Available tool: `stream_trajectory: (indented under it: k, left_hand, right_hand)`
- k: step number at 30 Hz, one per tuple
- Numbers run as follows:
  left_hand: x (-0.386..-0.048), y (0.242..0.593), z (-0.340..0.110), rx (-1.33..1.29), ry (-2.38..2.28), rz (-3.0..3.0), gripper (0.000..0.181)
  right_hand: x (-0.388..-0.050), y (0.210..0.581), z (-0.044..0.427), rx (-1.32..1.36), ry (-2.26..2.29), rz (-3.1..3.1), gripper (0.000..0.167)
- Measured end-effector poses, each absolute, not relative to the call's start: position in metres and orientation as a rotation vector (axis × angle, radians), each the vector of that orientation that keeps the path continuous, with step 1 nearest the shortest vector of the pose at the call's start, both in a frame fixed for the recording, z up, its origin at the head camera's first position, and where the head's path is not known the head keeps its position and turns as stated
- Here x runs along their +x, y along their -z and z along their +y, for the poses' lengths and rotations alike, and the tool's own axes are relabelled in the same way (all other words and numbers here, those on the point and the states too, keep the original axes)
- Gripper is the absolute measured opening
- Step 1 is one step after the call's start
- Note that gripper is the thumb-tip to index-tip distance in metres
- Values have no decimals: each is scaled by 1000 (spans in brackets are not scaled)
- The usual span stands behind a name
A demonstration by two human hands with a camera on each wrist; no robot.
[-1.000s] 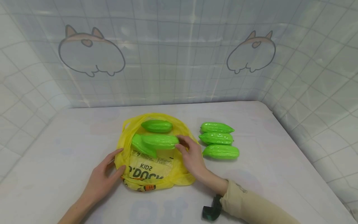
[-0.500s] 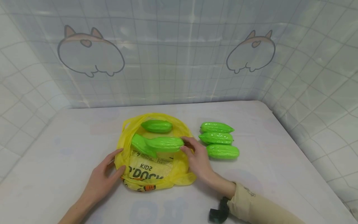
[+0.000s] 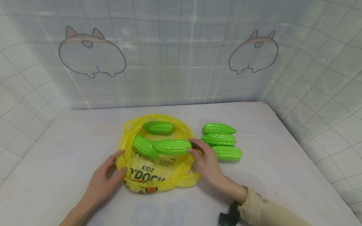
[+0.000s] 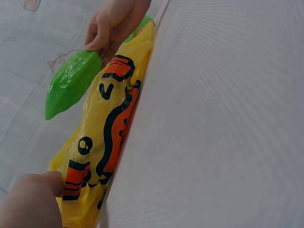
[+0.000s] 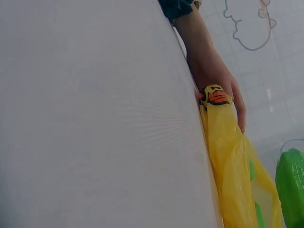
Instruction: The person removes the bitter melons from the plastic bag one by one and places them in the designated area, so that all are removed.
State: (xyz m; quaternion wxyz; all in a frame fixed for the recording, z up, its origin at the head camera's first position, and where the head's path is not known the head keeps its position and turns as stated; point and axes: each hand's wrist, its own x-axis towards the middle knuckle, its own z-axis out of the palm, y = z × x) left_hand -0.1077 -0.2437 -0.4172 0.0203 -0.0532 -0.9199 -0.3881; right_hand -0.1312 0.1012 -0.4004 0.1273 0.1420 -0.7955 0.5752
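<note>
My right hand [image 3: 207,162] pinches the right end of a bright green ridged gourd [image 3: 173,147], which extends leftward over the mouth of a yellow plastic bag [image 3: 150,171]. Its other end meets a green gourd [image 3: 145,147] inside; another gourd [image 3: 158,127] lies at the back of the bag. My left hand [image 3: 103,180] touches the bag's left side with fingers and thumb spread. In the left wrist view, the held gourd [image 4: 73,84] hangs above the bag [image 4: 95,123]. The right wrist view catches the left hand [image 5: 213,69] beside the bag [image 5: 230,161].
Three green gourds lie one behind another just right of the bag: back [image 3: 218,128], middle [image 3: 220,139] and front [image 3: 229,153]. A black wrist-worn device [image 3: 230,216] is by the right sleeve [image 3: 266,208]. Tiled-pattern sheeting [image 3: 175,62] rises around the white table [image 3: 73,141].
My right hand has moved right and slightly toward me with the gourd, which now overlaps the left gourd less. The left hand has stayed in place.
</note>
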Motion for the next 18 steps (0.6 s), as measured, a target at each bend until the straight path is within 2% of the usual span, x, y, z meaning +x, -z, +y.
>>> stream_trajectory:
  k: [18]
  left_hand:
    - [-108,418,-244,-183,1201,-2839,66]
  right_hand:
    - [-118,402,142,471,-1470,-2272,38]
